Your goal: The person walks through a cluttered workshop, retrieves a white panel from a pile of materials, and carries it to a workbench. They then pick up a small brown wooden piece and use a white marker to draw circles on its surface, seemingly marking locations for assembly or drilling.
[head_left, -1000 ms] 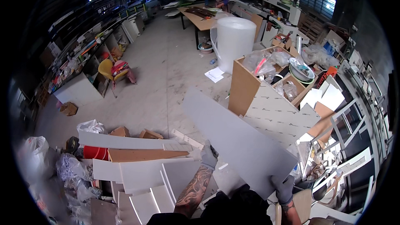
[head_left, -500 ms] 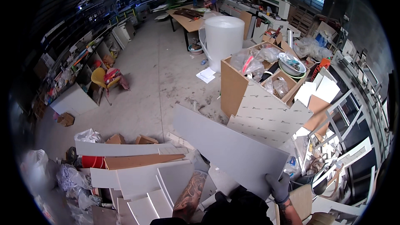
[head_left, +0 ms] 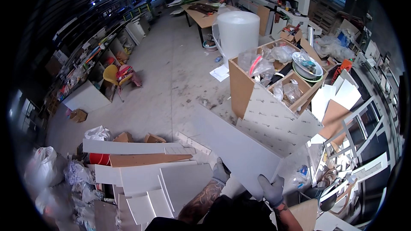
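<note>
The left hand (head_left: 220, 172) and right hand (head_left: 272, 189) hold the grey panel (head_left: 238, 145), fingers closed on its near edges; a slipping grip could swing it into the wooden cabinet (head_left: 241, 90).

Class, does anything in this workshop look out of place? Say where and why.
Yes: white paper lies loose on the floor beside the white roll, perhaps dropped. At the right, pale frames lie jumbled at odd angles. The grey panel shows no obvious damage.
</note>
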{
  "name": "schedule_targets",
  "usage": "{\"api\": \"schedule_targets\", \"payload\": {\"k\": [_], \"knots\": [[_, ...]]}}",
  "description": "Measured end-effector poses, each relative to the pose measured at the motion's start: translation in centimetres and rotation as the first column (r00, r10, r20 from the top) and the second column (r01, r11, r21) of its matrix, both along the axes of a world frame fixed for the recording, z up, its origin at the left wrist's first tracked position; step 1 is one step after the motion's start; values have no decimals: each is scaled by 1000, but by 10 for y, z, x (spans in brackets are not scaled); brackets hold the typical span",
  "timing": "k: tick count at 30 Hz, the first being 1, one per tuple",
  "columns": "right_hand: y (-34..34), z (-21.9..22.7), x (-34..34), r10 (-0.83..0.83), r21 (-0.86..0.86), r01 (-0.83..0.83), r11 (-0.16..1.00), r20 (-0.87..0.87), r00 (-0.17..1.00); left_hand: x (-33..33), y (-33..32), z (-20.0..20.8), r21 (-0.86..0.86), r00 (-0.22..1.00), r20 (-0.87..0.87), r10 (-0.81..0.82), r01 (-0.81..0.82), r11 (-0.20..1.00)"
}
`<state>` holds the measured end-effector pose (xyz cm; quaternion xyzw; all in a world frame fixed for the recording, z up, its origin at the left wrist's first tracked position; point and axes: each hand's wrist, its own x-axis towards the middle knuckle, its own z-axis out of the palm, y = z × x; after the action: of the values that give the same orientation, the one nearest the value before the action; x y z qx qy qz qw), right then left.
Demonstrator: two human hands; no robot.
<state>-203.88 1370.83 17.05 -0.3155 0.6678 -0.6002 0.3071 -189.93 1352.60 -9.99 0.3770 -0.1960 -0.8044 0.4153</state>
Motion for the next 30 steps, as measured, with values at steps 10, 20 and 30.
{"api": "schedule_targets", "payload": {"k": [10,20,30], "knots": [[-111,-48,-5,56,-1,-56,998,-33,998,-8,-12,11,-550,820,530,217,138,824],[-355,-83,47,235,32,-235,971,-260,937,28,-175,-64,123,979,-89,181,-169,978],[-641,-87,84,347,130,-327,936,-179,921,50,-383,88,-97,992,-77,104,-111,989]]}}
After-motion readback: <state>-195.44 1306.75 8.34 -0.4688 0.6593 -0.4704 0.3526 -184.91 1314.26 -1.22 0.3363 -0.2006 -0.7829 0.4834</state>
